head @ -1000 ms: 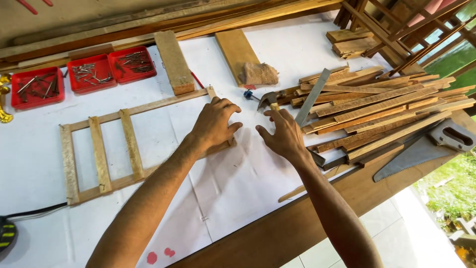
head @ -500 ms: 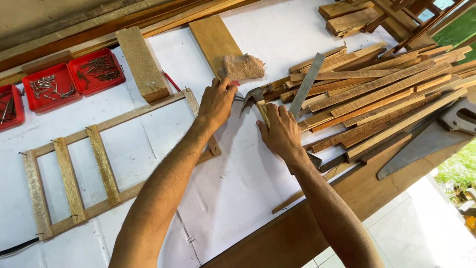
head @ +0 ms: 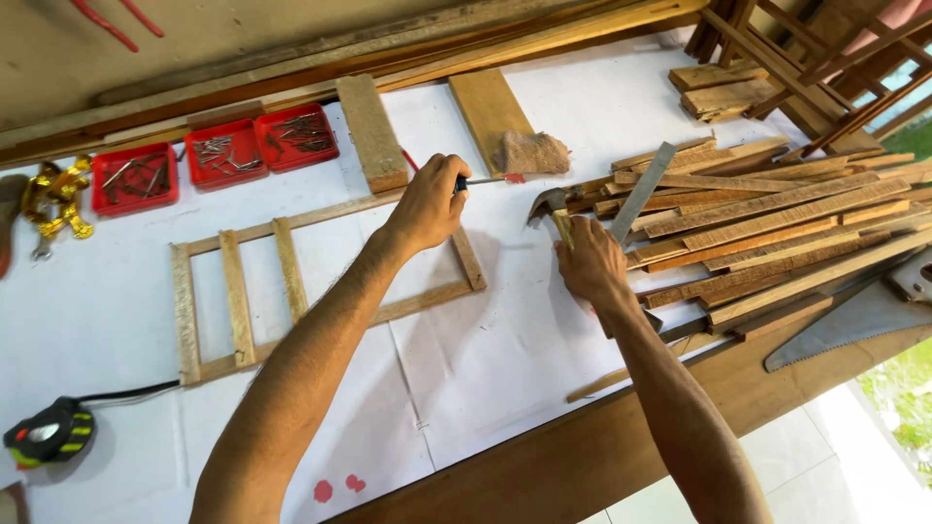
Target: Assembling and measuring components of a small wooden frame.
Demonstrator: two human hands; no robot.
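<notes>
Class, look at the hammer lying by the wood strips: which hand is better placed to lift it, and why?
Probably the right hand: it already rests on the hammer handle. The left hand is closed on a pencil over the wooden frame.

My left hand (head: 427,202) and right hand (head: 589,260) are bare, with no gloves, rings or watch. Both forearms are uncovered too, and no sleeve reaches into view.

Nail trays (head: 216,153) behind frame (head: 291,281), slats (head: 777,223) right
</notes>
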